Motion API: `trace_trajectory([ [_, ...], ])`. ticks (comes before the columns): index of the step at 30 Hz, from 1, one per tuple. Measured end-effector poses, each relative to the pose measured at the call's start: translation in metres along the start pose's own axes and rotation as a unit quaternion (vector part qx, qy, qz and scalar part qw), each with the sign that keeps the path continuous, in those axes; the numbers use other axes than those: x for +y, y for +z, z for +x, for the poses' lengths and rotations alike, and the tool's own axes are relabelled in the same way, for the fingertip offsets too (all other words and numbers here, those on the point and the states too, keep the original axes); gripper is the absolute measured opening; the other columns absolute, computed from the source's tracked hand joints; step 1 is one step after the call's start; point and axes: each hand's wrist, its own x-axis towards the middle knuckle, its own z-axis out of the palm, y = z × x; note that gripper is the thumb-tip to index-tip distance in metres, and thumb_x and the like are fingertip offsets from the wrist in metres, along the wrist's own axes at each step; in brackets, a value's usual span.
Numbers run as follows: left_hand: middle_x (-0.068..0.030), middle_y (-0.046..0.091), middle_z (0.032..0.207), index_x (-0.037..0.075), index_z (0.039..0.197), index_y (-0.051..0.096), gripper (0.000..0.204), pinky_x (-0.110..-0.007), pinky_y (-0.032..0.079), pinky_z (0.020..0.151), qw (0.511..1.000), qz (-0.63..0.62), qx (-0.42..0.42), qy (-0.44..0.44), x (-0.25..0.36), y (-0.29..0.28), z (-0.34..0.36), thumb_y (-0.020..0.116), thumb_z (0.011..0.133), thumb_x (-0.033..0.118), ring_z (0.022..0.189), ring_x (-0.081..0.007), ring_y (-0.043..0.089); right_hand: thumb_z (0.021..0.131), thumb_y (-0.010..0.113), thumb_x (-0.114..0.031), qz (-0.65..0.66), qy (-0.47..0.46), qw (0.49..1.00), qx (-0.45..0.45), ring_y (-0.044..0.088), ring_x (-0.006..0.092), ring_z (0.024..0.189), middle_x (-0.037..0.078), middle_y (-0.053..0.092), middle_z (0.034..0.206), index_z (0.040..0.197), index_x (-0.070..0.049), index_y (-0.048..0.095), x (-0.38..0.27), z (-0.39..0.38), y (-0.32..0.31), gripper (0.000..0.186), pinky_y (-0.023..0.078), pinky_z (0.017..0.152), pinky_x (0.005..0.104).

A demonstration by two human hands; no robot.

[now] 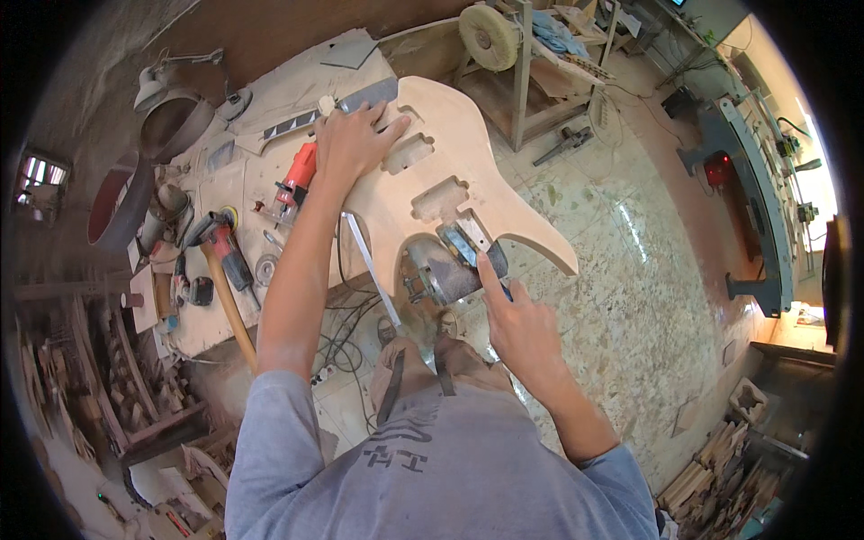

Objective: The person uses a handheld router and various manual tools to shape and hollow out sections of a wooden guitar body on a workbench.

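A pale, unfinished wooden electric guitar body (373, 193) lies with its horns toward me and routed cavities facing up. My left hand (353, 142) rests on its far left part, fingers and thumb apart, holding nothing. At the near end, between the horns, my right hand (522, 328) grips a slim hand tool with a blue handle (508, 290). The index finger stretches forward along it to the neck pocket (475, 230). Whether the tool is a chisel cannot be made out. Beneath the pocket is a dusty metal vise-like block (445, 279).
On the bench left of the body lie a red power tool (300, 171), a red and black sander (227, 247), a wooden handle (229, 306) and a desk lamp (153, 88). A buffing wheel (489, 38) stands at the back. Cables (346, 337) trail on the floor.
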Motion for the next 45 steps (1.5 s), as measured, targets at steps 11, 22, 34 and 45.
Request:
trace_trajectory([
  [11,-0.0202,0.073,0.134,0.006,0.134,0.074,0.049,-0.060,0.029,0.125,0.989,-0.092,0.105,0.046,-0.004,0.000,-0.003,0.064,0.104,0.043,0.125,-0.0337,0.070,0.089,0.083,-0.021,0.293,0.098,0.947,0.084,0.076,0.0365,0.082,0.017,0.076,0.097,0.116,-0.006,0.073,0.062,-0.114,0.051,0.032,0.060,0.070,0.0425],
  [22,-0.0187,0.079,0.117,-0.009,0.120,0.075,0.036,-0.037,0.053,0.102,0.950,-0.280,0.131,-0.048,0.003,-0.082,-0.115,0.051,0.113,0.017,0.112,-0.0230,0.073,0.091,0.078,-0.016,0.365,0.325,0.870,0.068,0.068,0.0326,0.071,0.017,0.070,0.082,0.107,0.002,0.069,0.102,-0.221,0.169,0.025,0.054,0.072,0.0406],
  [34,-0.0174,0.080,0.115,-0.004,0.106,0.078,0.025,-0.048,0.052,0.109,0.979,-0.169,0.095,0.063,0.051,-0.106,-0.121,0.060,0.106,0.014,0.109,-0.0297,0.076,0.091,0.080,-0.021,0.373,0.256,0.892,0.014,0.073,0.0398,0.078,0.021,0.074,0.089,0.108,0.000,0.071,0.132,-0.175,0.140,0.028,0.057,0.073,0.0444],
  [45,-0.0172,0.080,0.115,-0.005,0.115,0.077,0.027,-0.036,0.055,0.099,0.960,-0.232,0.123,-0.092,-0.043,-0.101,-0.190,0.059,0.108,0.014,0.108,-0.0234,0.075,0.088,0.083,-0.024,0.390,0.188,0.898,-0.070,0.072,0.0303,0.067,0.016,0.072,0.076,0.097,-0.001,0.075,0.068,-0.158,0.126,0.025,0.055,0.067,0.0379],
])
